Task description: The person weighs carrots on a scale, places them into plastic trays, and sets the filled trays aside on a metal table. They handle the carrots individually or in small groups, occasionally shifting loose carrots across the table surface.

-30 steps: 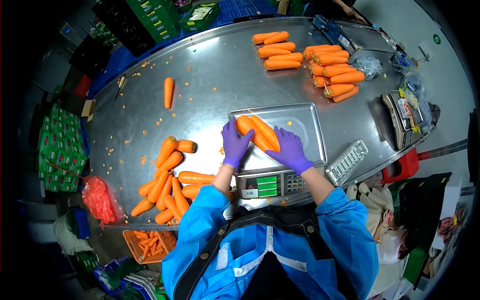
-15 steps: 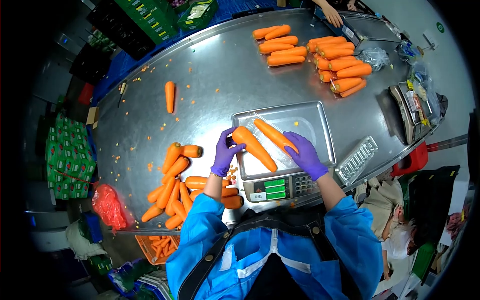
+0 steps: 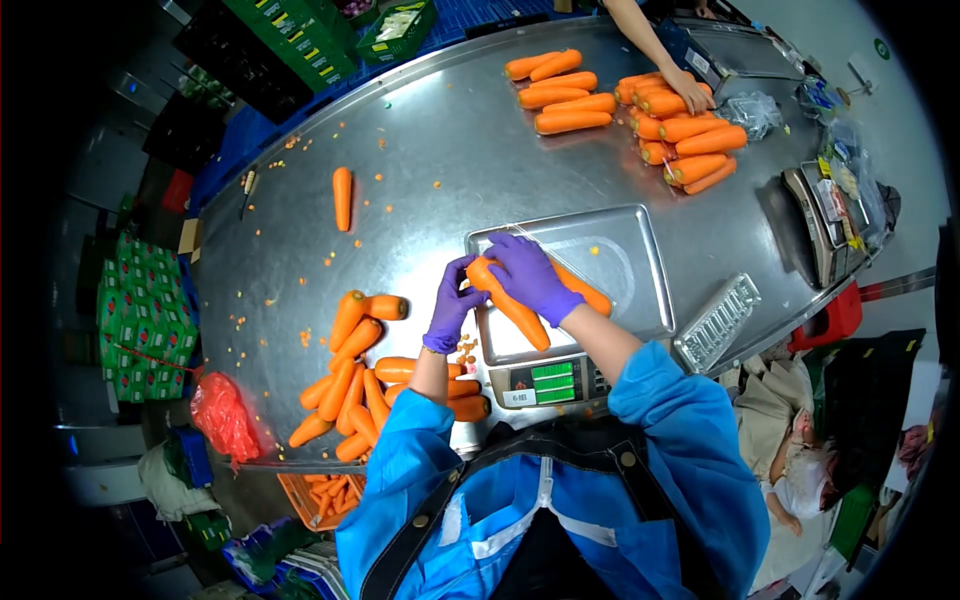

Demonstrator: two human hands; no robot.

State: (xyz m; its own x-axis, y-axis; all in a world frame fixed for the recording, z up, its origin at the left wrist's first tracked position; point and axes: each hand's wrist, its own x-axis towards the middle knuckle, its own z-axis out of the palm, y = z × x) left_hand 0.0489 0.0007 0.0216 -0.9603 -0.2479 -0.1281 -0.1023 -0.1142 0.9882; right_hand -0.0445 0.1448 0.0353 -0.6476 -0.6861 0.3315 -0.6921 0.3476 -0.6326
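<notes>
Both my hands wear purple gloves and meet at the thick upper end of a large carrot [image 3: 517, 318] above the scale's metal pan [image 3: 655, 300]. My left hand [image 3: 457, 303] closes round that end from the left. Over its top lie the bent fingers of my right hand [image 3: 533, 283]; its thumb is hidden. A second carrot [image 3: 585, 290] lies in the pan on a clear plastic tray, partly covered by my right hand. The scale's green display [image 3: 553, 383] faces me below the pan.
Loose carrots [image 3: 345, 385] are heaped at left, with a single carrot [image 3: 342, 198] farther off. Packed carrots [image 3: 690, 130] lie at the far right, where another person's hand [image 3: 690, 90] touches them. A clear plastic tray [image 3: 718, 322] and a second scale [image 3: 815, 225] stand right.
My right hand has moved left from the second carrot to the upper end of the carrot in my left hand. The other person's hand has reached onto the packed carrots.
</notes>
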